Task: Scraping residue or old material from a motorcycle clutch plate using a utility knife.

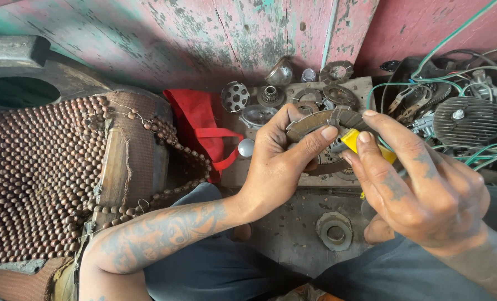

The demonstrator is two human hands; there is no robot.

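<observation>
My left hand [279, 159] grips a curved, rusty-brown brake-shoe-like metal piece [329, 119], with the thumb pressed on its face and the fingers wrapped behind it. My right hand [421, 181] holds a small yellow-handled tool [353, 140] between thumb and fingers. The tool's tip sits against the curved piece near my left thumb, where the two hands almost touch. Both forearms are tattooed and rest above my knees.
A board [365, 86] against the pink wall carries several round metal parts: a perforated drum [235, 96], gears [269, 95], a sprocket [336, 71]. A red bag [199, 125] lies left of it, beside a beaded seat cover [42, 173]. Green wires [426, 78] and a finned part [470, 120] crowd the right.
</observation>
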